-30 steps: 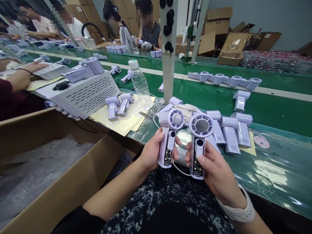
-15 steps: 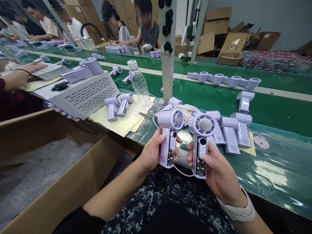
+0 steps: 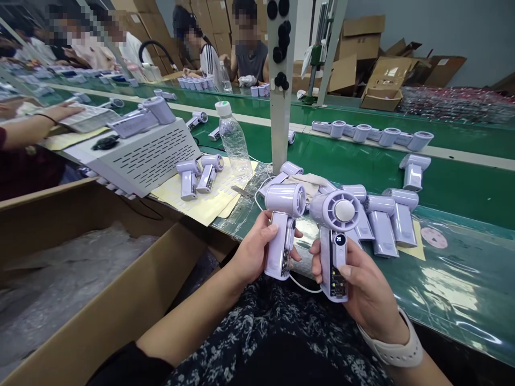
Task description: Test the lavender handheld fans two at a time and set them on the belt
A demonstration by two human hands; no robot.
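Note:
My left hand (image 3: 257, 244) is closed round the handle of a lilac handheld fan (image 3: 279, 244), its round head turned to the right. In my right hand (image 3: 362, 281) I grip a second handheld fan (image 3: 328, 257), whose front grille with a silver disc faces me. A small round display (image 3: 340, 239) on that one is lit with digits that look like 20. Circuit boards show through the front of both handles. A thin white cable (image 3: 306, 285) runs between the two fans low down. Several more lilac fans (image 3: 382, 230) lie just beyond my right hand.
A plastic bottle (image 3: 233, 142) and a grey vented metal box (image 3: 148, 158) stand to the left, near two fans on yellow paper (image 3: 201, 206). A white post (image 3: 280, 107) rises ahead. Below left is an open carton (image 3: 100, 311). Co-workers sit across the green conveyor (image 3: 346, 161).
The right fan's display was dark and is now lit. Both fans have been turned slightly to the right in my hands, the left one more side-on. The view has shifted a little.

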